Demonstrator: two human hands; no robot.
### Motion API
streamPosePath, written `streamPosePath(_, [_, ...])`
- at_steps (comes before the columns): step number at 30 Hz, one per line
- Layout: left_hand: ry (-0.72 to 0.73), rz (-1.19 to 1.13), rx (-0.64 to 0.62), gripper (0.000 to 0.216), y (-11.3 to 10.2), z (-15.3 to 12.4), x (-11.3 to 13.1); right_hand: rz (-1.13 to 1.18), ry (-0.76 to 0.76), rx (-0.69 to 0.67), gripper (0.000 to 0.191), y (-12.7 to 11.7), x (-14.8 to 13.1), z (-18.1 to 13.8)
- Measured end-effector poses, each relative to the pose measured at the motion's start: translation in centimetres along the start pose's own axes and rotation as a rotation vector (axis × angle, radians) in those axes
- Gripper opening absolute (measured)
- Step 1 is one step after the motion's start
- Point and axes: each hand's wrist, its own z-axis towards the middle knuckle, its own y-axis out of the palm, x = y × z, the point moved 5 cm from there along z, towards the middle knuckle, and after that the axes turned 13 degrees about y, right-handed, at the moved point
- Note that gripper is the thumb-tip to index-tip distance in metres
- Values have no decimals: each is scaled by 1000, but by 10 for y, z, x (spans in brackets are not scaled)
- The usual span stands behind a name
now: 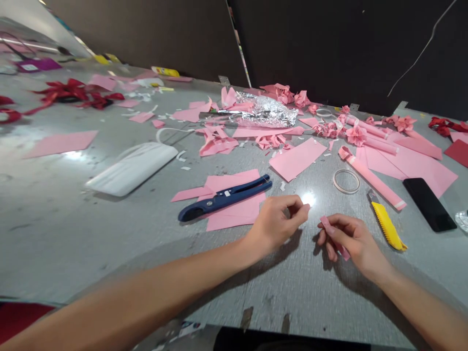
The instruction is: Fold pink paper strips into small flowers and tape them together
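My right hand (351, 239) pinches a narrow strip of pink paper (341, 243) between thumb and fingers, above the grey table (292, 292). Just left of it, my left hand (280, 222) is closed with thumb and forefinger together; anything between the tips is too small to make out. The two hands are apart. Beside my left hand a long dark blue hand tool (223, 197) lies across pink paper sheets (234, 214). Right of my hands are a thin roll of tape (346, 181), a rolled pink paper tube (373, 179) and a yellow utility knife (388, 225).
A black phone (428, 204) lies at the right. A white face mask (133, 168) is at the left, with red ribbon (69, 92) behind. Crinkled clear wrap (270, 109), pink paper flowers (356, 134) and scraps line the back, against a dark wall (310, 44).
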Motion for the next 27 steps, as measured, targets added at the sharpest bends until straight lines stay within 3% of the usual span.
streamPosePath(2, [-3,71,-23,49,2,-1,-2,16,5,2,46,0,0,0])
streamPosePath(6, [125,109,-67,25,6,-4,1,4,-11,25,48,-2,-1,0])
streamPosePath(9, [218,126,-109,40,10,-6,3,-31,-21,43,52,-3,-1,0])
streamPosePath(15, [310,128,-86,30,8,-6,5,-88,-1,92,58,-4,2,1])
streamPosePath(19, [259,11,-88,26,9,-3,8,-87,7,98,57,-5,2,1])
streamPosePath(27, [122,10,-124,26,5,-4,0,-42,12,51,51,-4,1,1])
